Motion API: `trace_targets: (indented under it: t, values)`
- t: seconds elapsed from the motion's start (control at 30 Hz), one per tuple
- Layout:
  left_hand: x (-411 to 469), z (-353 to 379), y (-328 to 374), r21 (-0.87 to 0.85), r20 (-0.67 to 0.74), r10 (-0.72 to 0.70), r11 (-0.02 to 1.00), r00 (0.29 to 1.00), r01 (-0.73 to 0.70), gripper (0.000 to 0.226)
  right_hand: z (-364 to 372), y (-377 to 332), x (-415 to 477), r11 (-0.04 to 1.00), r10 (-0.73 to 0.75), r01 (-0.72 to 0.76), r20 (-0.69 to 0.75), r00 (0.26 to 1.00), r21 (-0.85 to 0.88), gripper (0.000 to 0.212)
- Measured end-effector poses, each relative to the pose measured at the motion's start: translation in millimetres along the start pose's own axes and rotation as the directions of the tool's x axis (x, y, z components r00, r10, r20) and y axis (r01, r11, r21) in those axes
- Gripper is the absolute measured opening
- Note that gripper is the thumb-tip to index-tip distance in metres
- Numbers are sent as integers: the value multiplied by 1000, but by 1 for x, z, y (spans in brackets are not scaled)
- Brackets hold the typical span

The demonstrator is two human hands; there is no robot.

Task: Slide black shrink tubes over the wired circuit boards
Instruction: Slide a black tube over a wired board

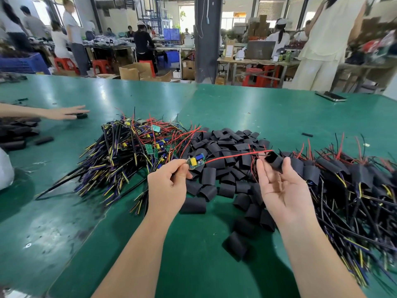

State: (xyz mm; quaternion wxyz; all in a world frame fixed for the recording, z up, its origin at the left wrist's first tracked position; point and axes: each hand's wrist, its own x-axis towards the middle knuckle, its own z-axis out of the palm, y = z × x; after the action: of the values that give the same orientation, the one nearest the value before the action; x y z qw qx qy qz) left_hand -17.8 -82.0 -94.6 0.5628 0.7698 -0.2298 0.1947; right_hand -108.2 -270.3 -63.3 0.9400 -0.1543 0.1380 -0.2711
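My left hand (169, 181) pinches a small green circuit board (196, 162) with yellow and blue parts; its red wire (232, 155) runs right toward a black shrink tube (274, 160). My right hand (283, 186), palm up, holds that tube between thumb and fingertips, its open end facing the wire tips. Between and behind my hands lies a heap of loose black tubes (227, 151). A pile of bare wired boards (133, 151) lies to the left. Boards covered by tubes (352, 181) are piled on the right.
All of it lies on a green table (193, 254). Another person's hand (64, 112) reaches in at the left above more black tubes (17, 134). A phone (330, 96) lies at the far right edge. People and benches fill the room behind.
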Motion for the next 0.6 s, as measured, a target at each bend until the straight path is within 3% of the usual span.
trace_targets:
  t: [0.17, 0.37, 0.6]
  values:
    - [-1, -1, -3, 23, 7, 12, 1000, 1000, -12, 25, 3, -1, -2, 1000, -17, 17, -10, 1000, 24, 36]
    - [0, 1, -4, 52, 22, 66, 996, 998, -67, 21, 5, -5, -4, 999, -31, 31, 6, 1000, 14, 22]
    - [-1, 3, -3, 73, 63, 100, 992, 993, -105, 21, -3, 10, -2, 936, -30, 108, 228, 973, -335, 27]
